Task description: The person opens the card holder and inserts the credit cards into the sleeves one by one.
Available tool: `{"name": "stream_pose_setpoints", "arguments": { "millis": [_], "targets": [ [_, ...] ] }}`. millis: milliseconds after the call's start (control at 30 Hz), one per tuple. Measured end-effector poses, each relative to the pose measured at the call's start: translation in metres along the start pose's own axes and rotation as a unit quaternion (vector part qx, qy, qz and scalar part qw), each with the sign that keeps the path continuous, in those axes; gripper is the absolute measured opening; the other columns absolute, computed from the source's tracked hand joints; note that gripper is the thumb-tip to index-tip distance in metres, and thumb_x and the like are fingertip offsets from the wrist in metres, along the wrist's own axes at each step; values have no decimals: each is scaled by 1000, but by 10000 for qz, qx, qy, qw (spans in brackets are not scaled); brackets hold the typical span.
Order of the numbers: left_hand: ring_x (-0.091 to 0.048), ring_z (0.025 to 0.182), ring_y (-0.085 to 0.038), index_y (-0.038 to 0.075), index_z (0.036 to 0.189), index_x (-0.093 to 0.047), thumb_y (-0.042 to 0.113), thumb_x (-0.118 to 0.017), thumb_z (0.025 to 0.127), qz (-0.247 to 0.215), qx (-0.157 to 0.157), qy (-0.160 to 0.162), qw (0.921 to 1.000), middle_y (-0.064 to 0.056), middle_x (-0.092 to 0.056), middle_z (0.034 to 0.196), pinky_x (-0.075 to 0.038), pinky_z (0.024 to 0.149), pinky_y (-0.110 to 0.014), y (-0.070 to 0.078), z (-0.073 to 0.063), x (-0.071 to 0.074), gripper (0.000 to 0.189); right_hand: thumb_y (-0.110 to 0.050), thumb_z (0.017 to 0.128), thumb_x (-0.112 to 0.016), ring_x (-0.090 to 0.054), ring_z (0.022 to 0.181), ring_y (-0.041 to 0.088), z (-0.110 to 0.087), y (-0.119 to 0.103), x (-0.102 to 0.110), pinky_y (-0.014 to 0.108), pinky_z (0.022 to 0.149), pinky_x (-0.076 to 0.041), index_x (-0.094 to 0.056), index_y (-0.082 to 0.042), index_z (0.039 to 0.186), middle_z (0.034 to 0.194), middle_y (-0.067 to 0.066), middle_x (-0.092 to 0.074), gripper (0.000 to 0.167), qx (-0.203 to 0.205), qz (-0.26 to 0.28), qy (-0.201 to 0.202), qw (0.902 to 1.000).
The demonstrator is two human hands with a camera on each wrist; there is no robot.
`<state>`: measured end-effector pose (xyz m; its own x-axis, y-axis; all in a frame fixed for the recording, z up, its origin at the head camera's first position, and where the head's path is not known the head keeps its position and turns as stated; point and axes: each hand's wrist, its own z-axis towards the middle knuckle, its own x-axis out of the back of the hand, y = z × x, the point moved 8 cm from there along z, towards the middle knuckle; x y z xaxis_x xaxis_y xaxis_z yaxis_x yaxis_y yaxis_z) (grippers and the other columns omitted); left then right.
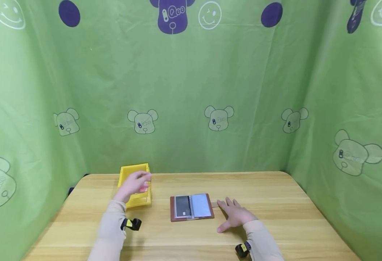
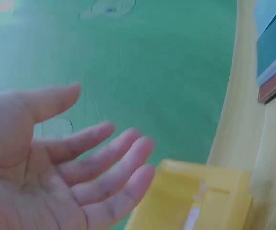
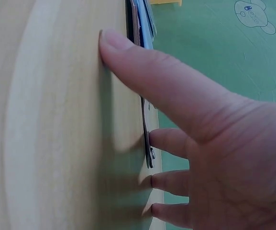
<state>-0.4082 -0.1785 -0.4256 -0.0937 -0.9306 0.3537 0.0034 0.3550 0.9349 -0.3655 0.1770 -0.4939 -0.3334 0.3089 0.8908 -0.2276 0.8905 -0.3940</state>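
Both hands (image 1: pixel 133 185) (image 1: pixel 237 214) unclenched and empty, unfolded card holder (image 1: pixel 200 206) with long axis crosswise, strap (image 1: pixel 214 204) pointing right

The readable print stands on the green curtain (image 1: pixel 184 72). At its top, a purple figure (image 1: pixel 172 27) bears white lettering that looks like "Qee", with a pill-shaped emblem at its left. The outlined bear heads (image 1: pixel 219 123) lower down carry a similar emblem and the same short word, fainter and slanted on some; one bear head also shows in the right wrist view, its lettering small and soft. Winking smiley faces (image 1: pixel 210 15) are drawn in white near the top. The yellow labels (image 1: pixel 129 223) on the black wrist devices (image 1: pixel 136 224) and the small white mark (image 1: pixel 184 213) on the dark card (image 1: pixel 181 205) are too small to read.
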Motion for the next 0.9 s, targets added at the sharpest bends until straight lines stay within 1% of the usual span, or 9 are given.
{"name": "stream_pose_setpoints", "arguments": {
  "millis": [67, 167, 267, 333, 400, 533, 700, 900],
  "targets": [
    [-56, 118, -41, -4, 139, -45, 34, -49, 101, -271, 227, 285, 9990, -29, -50, 138, -50, 102, -52, -7, 7, 11, 54, -47, 62, -86, -18, 140, 60, 0, 1, -1, 81, 104, -21, -33, -8, 151, 156, 32, -20, 110, -26, 21, -17, 10000],
    [-39, 134, -47, -5, 145, -35, 37, -42, 103, -651, 564, 509, 9950, -29, -35, 150, -37, 113, -57, -21, 16, 21, 60, -47, 62, -86, -17, 140, 60, -1, 1, -2, 81, 104, -21, -34, -7, 150, 156, 32, -20, 110, -29, 27, -30, 10000],
    [-28, 141, -48, -5, 150, -23, 39, -39, 104, -1063, 859, 614, 9887, -29, -23, 156, -29, 117, -59, -35, 23, 25, 65, -48, 62, -86, -16, 140, 60, -1, 2, -3, 81, 105, -20, -34, -7, 150, 156, 33, -20, 110, -36, 33, -25, 10000],
    [-23, 143, -47, -5, 152, -17, 40, -37, 104, -1221, 1004, 679, 9851, -28, -18, 158, -26, 117, -61, -44, 27, 26, 69, -48, 62, -86, -16, 140, 60, -1, 3, -4, 81, 104, -20, -34, -7, 150, 156, 33, -20, 111, -16, 29, -13, 10000],
    [-20, 145, -46, -5, 152, -15, 41, -36, 104, -1317, 1100, 746, 9823, -28, -15, 158, -24, 118, -62, -51, 30, 26, 70, -48, 62, -86, -17, 140, 60, -1, 3, -4, 81, 104, -20, -34, -7, 150, 156, 32, -20, 111, -5, 35, 11, 10000],
    [-22, 145, -44, -6, 152, -15, 41, -33, 105, -1447, 1166, 878, 9786, -28, -16, 159, -22, 118, -64, -63, 36, 27, 69, -47, 61, -86, -17, 140, 60, 0, 2, -3, 81, 103, -21, -34, -7, 150, 156, 32, -20, 111, 19, 34, 46, 10000],
    [-30, 141, -42, -9, 150, -20, 38, -31, 105, -1445, 1121, 1129, 9766, -29, -24, 155, -28, 117, -61, -77, 42, 28, 65, -47, 62, -87, -16, 141, 59, 0, 1, -2, 82, 103, -20, -33, -8, 151, 157, 32, -20, 111, -5, 55, 25, 10000],
    [-30, 142, -41, -7, 148, -25, 39, -34, 105, -1334, 1016, 1318, 9770, -28, -29, 153, -32, 116, -58, -83, 44, 28, 64, -46, 62, -87, -17, 140, 59, 0, 0, 0, 82, 103, -20, -34, -8, 151, 157, 31, -20, 110, -8, 65, 32, 10000]
  ]
}}
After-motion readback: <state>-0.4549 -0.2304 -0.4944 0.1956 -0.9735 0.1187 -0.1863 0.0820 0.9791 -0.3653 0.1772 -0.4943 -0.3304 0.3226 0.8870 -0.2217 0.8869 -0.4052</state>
